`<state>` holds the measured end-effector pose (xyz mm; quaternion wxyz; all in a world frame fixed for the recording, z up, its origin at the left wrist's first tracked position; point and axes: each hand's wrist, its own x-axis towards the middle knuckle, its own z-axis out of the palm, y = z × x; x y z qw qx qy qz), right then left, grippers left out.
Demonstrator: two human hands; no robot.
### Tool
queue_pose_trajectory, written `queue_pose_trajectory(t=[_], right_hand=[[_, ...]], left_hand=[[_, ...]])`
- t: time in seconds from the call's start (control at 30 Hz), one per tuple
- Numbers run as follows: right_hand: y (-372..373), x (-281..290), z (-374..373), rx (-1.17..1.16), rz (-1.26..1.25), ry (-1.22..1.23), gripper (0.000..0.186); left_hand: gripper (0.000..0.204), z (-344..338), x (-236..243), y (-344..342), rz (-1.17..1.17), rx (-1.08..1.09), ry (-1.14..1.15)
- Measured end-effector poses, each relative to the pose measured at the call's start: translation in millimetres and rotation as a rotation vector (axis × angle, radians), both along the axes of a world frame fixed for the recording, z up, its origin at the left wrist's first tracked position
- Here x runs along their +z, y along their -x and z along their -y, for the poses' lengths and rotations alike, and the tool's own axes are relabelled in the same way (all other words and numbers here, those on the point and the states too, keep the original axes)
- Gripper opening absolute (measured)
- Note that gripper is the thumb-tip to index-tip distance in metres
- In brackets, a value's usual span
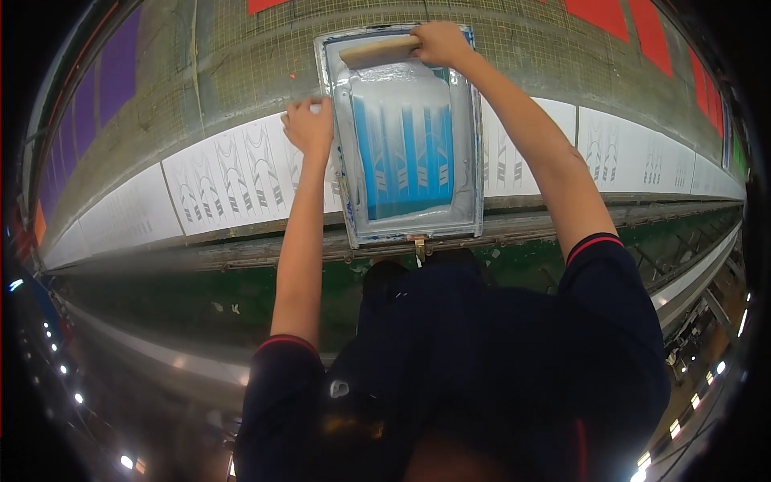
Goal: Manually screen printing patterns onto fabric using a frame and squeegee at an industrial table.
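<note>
My right hand [440,43] is closed around one end of a squeegee [377,52] with a pale wooden handle. The squeegee lies across the far end of a silk-screen frame [475,161], over wet greyish ink [393,84]. Blue mesh [408,153] with a striped arrow-like pattern fills the frame's middle and near part. My left hand [308,127] is at the frame's left edge, fingers loosely bent and apart, with nothing visible in them. Whether it touches the frame, I cannot tell.
The frame lies over a long row of white printed sheets [229,173] with grey patterns. Purple sheets [119,64] lie far left, red sheets [649,36] far right. A metal rail [265,253] runs along the table's near edge; a small brass-coloured clamp [420,249] is at the frame's near end.
</note>
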<state>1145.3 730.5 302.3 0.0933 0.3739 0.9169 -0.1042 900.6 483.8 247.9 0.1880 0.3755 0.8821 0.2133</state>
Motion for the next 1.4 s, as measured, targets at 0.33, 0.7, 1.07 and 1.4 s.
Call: queue_pose_trajectory(t=[0.33,0.7,1.07,1.4], right_hand=[[-10.6,-13.5,31.4,-0.085,-0.075,-0.026,0.028],[-120.9,7.7,365.9,-0.122,-0.137,0.104,0.027],[-74.2,6.5,252.4,-0.023,-0.084,0.061,0.029],[-7.4,-23.6,58.4,0.007,-0.137,-0.043,0.027]], left_hand=[[0.038,-119.0,-26.2,-24.0,0.06,-0.176,-0.325],[0.023,210.3,1.2,-127.5,0.091,-0.274,-0.323],[0.024,114.4,-1.1,-69.2,-0.008,-0.252,-0.289],[0.043,-81.9,-44.5,-10.1,0.085,-0.179,-0.271]])
